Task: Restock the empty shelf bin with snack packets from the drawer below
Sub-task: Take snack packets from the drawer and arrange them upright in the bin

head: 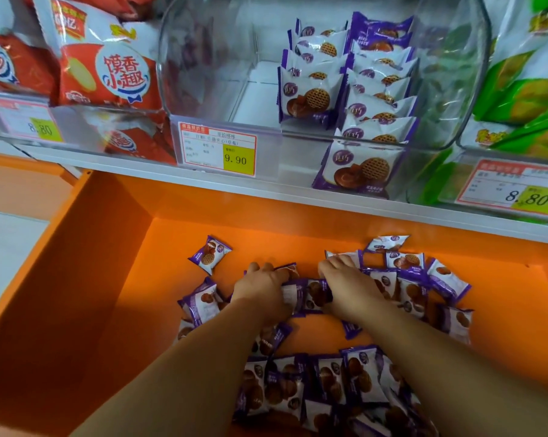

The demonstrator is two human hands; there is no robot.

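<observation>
Purple packets lie scattered over the floor of the orange drawer, and I have both hands down among them. My left hand and right hand are curled over a small bunch and squeeze it between them, fingers hooked over the far edges. More packets sit heaped near my forearms and loose to either side. Above, the clear bin holds two stocked rows along its right side, and its left part shows only bare floor behind the 9.90 tag. I judge I am mid-restock, at the gathering step. Next I need to pinch the bunch square and firm, lift it out of the drawer and over the bin's front lip, then stand it upright left of the rows. Slippery wrappers could fan out on the way up. Red bags and green bags flank the bin
</observation>
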